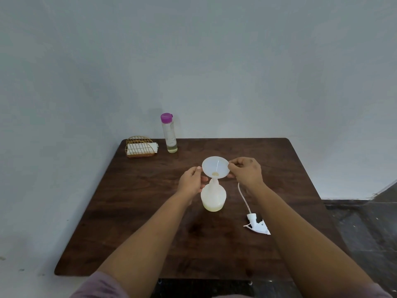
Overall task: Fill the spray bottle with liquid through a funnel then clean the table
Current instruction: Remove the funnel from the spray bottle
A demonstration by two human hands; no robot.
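Observation:
A white translucent spray bottle stands uncapped in the middle of the dark wooden table, with a little yellowish liquid at its bottom. A white funnel sits in its neck, tilted toward me, a small pool of liquid at its throat. My left hand pinches the funnel's left rim, its lower fingers beside the bottle's shoulder. My right hand pinches the funnel's right rim. The white spray head with its long dip tube lies on the table to the right of the bottle.
A tall clear bottle with a purple cap, nearly drained, stands at the table's back edge. A gold wire napkin holder with white napkins sits at the back left corner. A pale wall rises behind; dark floor lies to the right.

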